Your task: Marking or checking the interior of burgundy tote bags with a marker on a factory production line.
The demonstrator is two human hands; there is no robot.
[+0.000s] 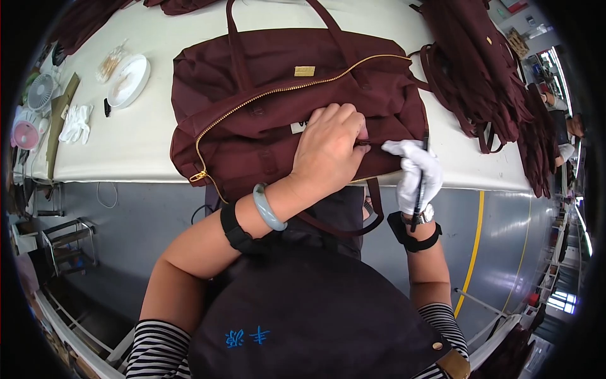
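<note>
A maroon fabric bag lies at the table's front edge, its gold zipper undone and the lining showing. Bare, my left hand pinches a fold of the maroon lining between thumb and fingers, beside a white label that bears writing. My right hand, in a white glove, holds a slim black pen-like tool against the palm at the bag's right end, its index finger reaching towards the lining. A gold zipper pull sits at the bag's lower left corner.
On the white table at left are a white dish, a bag of cotton swabs, a white glove and small fans. More maroon bags are heaped at right. A person stands at the far right edge.
</note>
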